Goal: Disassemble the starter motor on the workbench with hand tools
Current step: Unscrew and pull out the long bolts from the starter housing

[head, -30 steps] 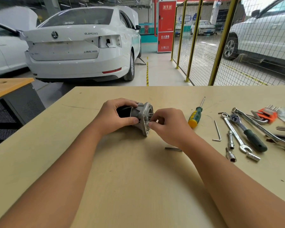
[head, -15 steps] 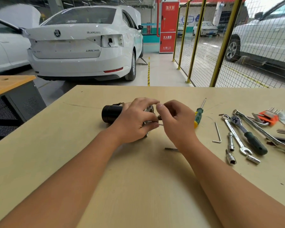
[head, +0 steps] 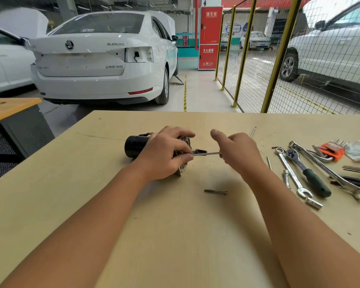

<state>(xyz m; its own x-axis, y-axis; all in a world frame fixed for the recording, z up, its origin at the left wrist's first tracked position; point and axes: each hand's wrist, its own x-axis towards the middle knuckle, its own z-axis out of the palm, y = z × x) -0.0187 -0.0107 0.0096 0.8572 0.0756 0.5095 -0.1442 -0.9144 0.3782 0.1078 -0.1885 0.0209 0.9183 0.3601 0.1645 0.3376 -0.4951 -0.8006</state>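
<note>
The starter motor (head: pixel 136 146) lies on its side in the middle of the wooden workbench (head: pixel 175 235), black body to the left, metal flange end to the right. My left hand (head: pixel 166 154) grips its flange end from above. My right hand (head: pixel 235 151) pinches the head end of a long bolt (head: pixel 207 153) that sticks out of the flange to the right, most of its shank showing. A second long bolt (head: pixel 215 191) lies loose on the bench in front of the motor.
Tools lie at the right: a ratchet (head: pixel 308 173) with a green handle, combination wrenches (head: pixel 292 175), sockets (head: pixel 314 202), an orange hex key set (head: pixel 332 150), loose hex keys (head: pixel 355 169). A screwdriver shaft (head: pixel 253 132) shows behind my right hand. White cars and a yellow mesh fence (head: pixel 279 59) stand beyond.
My left hand slid from the motor's black body to its flange end. My right hand has drawn the long bolt out to the right.
</note>
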